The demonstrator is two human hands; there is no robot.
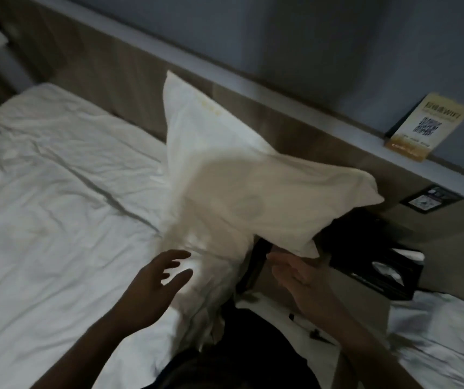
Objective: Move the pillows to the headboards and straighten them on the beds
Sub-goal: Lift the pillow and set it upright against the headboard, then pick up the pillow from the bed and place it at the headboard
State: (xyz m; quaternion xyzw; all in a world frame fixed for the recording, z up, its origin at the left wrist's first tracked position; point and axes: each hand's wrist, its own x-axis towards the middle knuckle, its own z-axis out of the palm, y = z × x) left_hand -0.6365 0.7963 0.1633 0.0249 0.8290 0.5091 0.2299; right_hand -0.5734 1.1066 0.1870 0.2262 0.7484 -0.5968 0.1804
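Pillow (242,192) tilted against the wooden headboard (118,68) at the right edge of the bed (42,192), unheld, left hand (152,287) and right hand (301,279) both open-fingered just beside it, probably ready for straightening.

Bare forearms, no sleeves showing, dark garment (253,346) over the torso

The room is dim and the picture grainy. The pillow (242,186) and both hands are smeared by motion blur. A soft shadow darkens the pillow's middle. The white bedding (42,192) at left is the brightest area; the far left corner falls into darkness.
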